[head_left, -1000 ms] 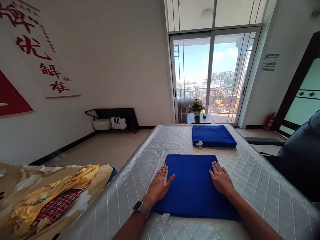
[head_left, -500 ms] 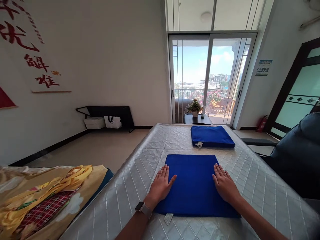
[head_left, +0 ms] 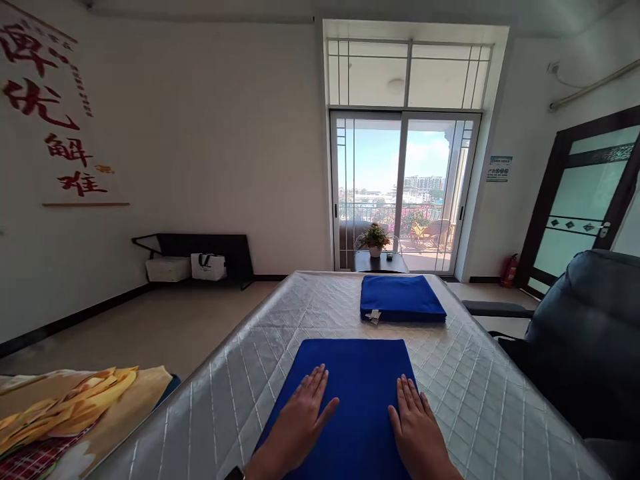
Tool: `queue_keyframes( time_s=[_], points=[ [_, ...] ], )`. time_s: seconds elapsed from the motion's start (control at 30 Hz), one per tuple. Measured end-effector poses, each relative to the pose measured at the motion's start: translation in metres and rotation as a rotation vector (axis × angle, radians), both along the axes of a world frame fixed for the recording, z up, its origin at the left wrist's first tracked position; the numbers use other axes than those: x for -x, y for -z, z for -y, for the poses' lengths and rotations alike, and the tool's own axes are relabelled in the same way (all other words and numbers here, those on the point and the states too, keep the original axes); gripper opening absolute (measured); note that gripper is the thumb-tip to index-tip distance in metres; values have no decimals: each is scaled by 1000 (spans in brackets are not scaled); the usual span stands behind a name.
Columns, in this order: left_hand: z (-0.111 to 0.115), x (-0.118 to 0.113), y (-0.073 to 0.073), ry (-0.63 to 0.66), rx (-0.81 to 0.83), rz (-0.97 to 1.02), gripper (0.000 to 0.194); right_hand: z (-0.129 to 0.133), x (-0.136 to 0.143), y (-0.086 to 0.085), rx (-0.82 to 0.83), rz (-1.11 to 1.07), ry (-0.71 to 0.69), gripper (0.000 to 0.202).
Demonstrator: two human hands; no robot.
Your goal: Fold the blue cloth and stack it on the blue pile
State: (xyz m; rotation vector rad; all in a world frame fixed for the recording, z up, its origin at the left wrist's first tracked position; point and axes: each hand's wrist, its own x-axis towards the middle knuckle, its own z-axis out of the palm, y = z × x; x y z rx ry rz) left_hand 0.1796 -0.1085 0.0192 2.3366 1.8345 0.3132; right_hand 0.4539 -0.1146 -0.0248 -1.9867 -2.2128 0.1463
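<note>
- At six o'clock on the silver quilted cover (head_left: 495,380), twelve being toward the glass doors (head_left: 370,167), lies the near blue cloth (head_left: 357,413), flat, its closest edge out of view.
- Left hand (head_left: 297,423): at nine o'clock on that cloth, palm down, fingers straight and near together, thumb spread inward; nothing is gripped.
- Right hand (head_left: 417,427): at three o'clock, along the cloth's edge, equally flat, thumb toward the middle, gripping nothing.
- The step in hand looks like smoothing or squaring the cloth; the next move would call for light, even pressure from both palms, lest the fabric skew.
- Cloth runs under the left fingers and beyond both hands' tips toward twelve; a bare blue stretch separates the thumbs.
- Folded blue stack (head_left: 403,298): at one o'clock, apart from the near cloth and untouched.
</note>
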Motion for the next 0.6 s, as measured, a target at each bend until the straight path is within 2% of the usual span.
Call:
queue_keyframes(
  time_s=[0.07,0.17,0.23,0.3,0.4,0.5,0.6],
  points=[
    [1,-41,7,159,41,33,73,-7,-2,12,-19,14,6,65],
    [-5,-105,21,387,33,109,69,-20,-9,34,-33,37,-76,65],
    [-11,-135,28,433,-1,165,66,-26,-14,45,-20,53,-118,71],
    [-15,-146,30,422,-9,206,63,-29,-17,49,-22,60,-118,73],
    [-15,-131,28,391,31,209,63,-28,-12,40,-9,71,-96,66],
    [-10,-93,25,312,78,160,68,-25,-6,26,44,99,-46,62],
    [-3,-48,23,161,85,113,68,-24,-4,19,54,112,-38,61]
  ],
)
